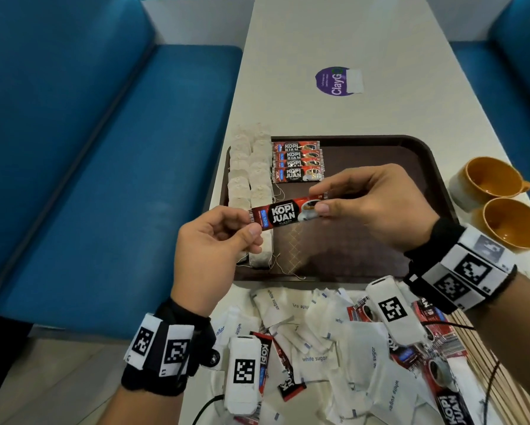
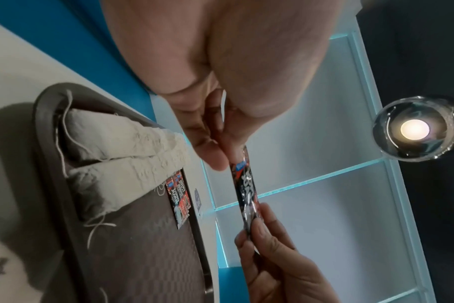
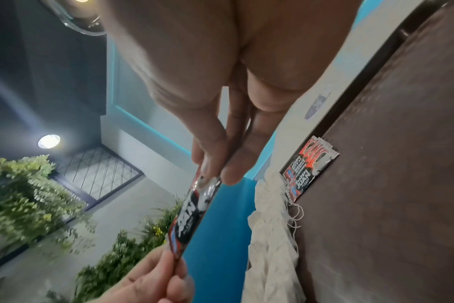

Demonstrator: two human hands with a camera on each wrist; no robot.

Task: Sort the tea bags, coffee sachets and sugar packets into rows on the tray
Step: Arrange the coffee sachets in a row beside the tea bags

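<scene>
Sachet of coffee hangs above the tray, pinched at both short ends: left hand on one, right hand on the other. Looks light, limp, glossy, likely slippery. Best held by the flat crimped end seals, not the middle. Goes beside the coffee row.

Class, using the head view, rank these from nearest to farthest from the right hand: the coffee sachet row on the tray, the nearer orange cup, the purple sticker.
1. coffee sachet row, beyond-left of the right hand
2. nearer orange cup, right
3. purple sticker, far up the table
</scene>
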